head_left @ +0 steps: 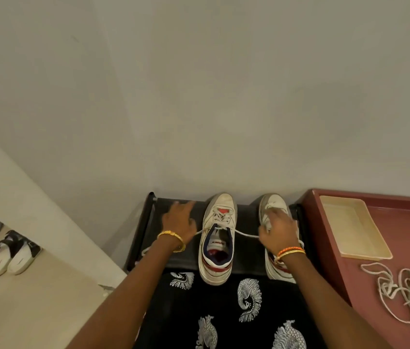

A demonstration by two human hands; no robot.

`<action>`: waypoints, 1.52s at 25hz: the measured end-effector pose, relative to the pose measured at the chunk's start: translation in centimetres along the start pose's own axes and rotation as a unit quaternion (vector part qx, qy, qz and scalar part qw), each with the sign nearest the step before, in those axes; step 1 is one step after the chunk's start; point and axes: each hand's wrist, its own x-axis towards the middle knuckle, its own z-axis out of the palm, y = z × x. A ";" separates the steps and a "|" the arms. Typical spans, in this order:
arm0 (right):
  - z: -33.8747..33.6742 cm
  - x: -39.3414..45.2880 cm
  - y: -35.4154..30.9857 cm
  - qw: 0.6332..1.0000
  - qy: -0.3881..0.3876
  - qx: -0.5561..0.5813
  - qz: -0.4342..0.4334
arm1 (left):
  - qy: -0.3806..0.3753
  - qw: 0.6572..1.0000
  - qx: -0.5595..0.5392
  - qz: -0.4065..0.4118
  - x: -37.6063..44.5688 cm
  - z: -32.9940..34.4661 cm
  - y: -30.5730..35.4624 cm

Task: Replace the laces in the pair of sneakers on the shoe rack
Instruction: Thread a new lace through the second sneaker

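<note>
A black metal shoe rack (146, 222) stood against the wall, with a dark red tray-like surface (380, 285) just beside it. Two white leather sneakers with red and navy trim sat side by side on the rack: the left sneaker (217, 238) partly laced, the right sneaker (273, 210) under the right hand (278, 231), whose curled fingers gripped its laces. The left hand (180, 222) lay with fingers extended beside the left sneaker; whether it held the lace end (200, 232) running to it could not be told. Loose pale laces (405, 290) lay tangled on the red surface.

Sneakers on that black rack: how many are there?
2. The left sneaker stands mid-rack between both hands; the right sneaker beside it lies partly under the right hand. Others may be out of view.
</note>
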 end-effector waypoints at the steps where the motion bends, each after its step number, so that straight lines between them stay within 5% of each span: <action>1: 1.3 -0.1 -1.6 0.996 -0.064 0.051 -0.028 | -0.026 0.998 -0.037 0.032 0.4 0.9 1.4; 3: 3.2 -0.3 -3.7 0.986 -0.138 0.088 -0.020 | -0.060 0.992 -0.090 0.059 1.0 2.6 3.3; 8: 3.5 0.3 -4.5 0.984 -0.077 0.158 0.027 | -0.090 0.979 -0.185 -0.004 2.6 5.5 2.7; 14: 3.8 1.6 -4.0 0.975 -0.093 0.200 0.033 | -0.121 0.904 -0.409 -0.034 3.9 6.1 1.7; 19: 4.8 2.6 -2.7 0.944 -0.135 0.288 0.086 | -0.128 0.922 -0.361 -0.054 3.7 7.8 0.5; 22: 5.2 3.2 -2.9 0.939 -0.130 0.306 0.087 | -0.045 0.961 -0.271 -0.034 3.3 7.2 1.5; 28: 5.5 3.2 -2.7 0.955 -0.083 0.283 0.034 | -0.061 0.919 -0.383 -0.065 3.6 4.5 0.3; 34: 4.8 1.6 -1.5 0.976 -0.019 0.212 0.039 | 0.062 0.966 -0.243 -0.066 2.8 4.3 -1.9; 38: 5.3 1.4 -1.3 0.975 -0.039 0.204 0.083 | -0.003 0.969 -0.232 -0.091 2.9 4.7 -3.0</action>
